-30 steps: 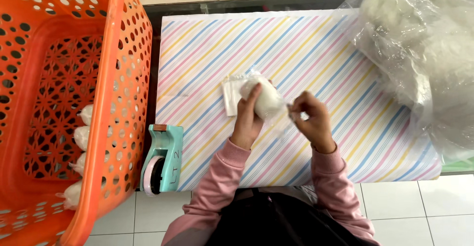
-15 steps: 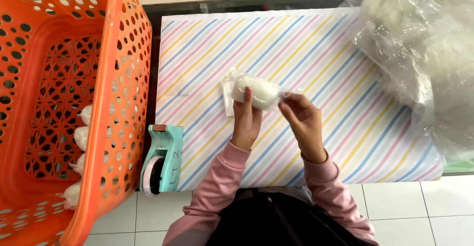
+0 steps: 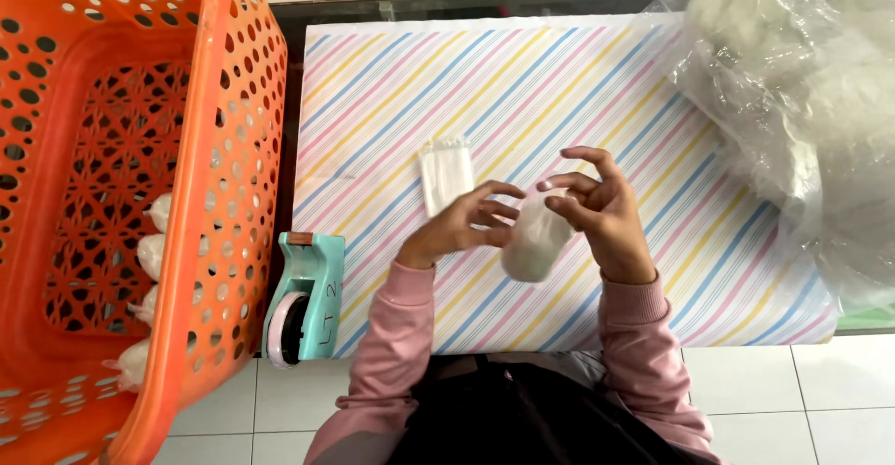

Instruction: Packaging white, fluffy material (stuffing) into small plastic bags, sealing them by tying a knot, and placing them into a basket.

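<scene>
Striped table (image 3: 578, 83). Far left, orange basket (image 3: 214, 241) with filled bags; tape dispenser (image 3: 303, 297) at the table edge. Flat empty bags (image 3: 446, 174). Left hand (image 3: 461, 227) and right hand (image 3: 606, 218) pinch a stuffed small bag (image 3: 533, 246) between them, fingers spread at its mouth. Big sack of stuffing (image 3: 792, 101) right.

Both hands (image 3: 531, 222) raised, fingers (image 3: 583, 183) curled

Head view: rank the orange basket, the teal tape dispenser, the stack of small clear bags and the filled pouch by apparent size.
1. Orange basket, though nearest the camera
2. Teal tape dispenser
3. Filled pouch and stack of small clear bags: too alike to rank
</scene>
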